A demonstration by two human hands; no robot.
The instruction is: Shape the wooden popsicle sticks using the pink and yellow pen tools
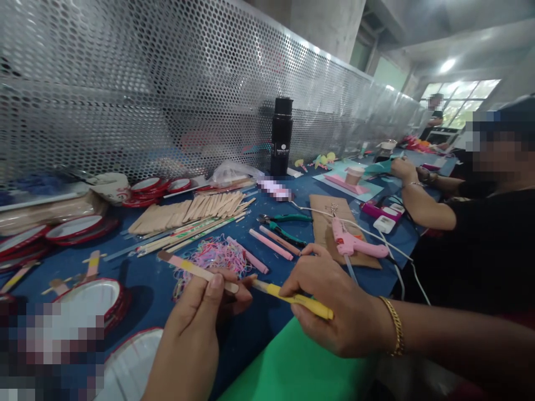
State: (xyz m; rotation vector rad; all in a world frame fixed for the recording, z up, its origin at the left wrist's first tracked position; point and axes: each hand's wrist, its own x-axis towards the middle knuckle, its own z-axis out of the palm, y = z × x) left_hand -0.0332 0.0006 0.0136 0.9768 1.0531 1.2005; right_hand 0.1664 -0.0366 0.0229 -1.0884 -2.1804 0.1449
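Note:
Between the thumb and fingers of my left hand (196,328) is a wooden craft stick (190,266), coloured brown at its far end, then pink and yellow. My right hand (334,301), with a gold bracelet at the wrist, grips a yellow marker (309,303). The marker's tip points left, close to the left fingers; whether it touches them or the stick I cannot tell. Just beyond lies a heap of coloured rubber bands (217,253). Pink markers (271,244) rest on the blue table behind my hands.
Plain craft sticks (188,211) are piled at the back. Green-handled pliers (288,225) and a pink glue gun (355,242) on cardboard (317,209) lie to the right. Red-rimmed white lids (94,295) stand left. A black bottle (281,139) stands by the perforated panel. A co-worker's hand (403,167) works at right.

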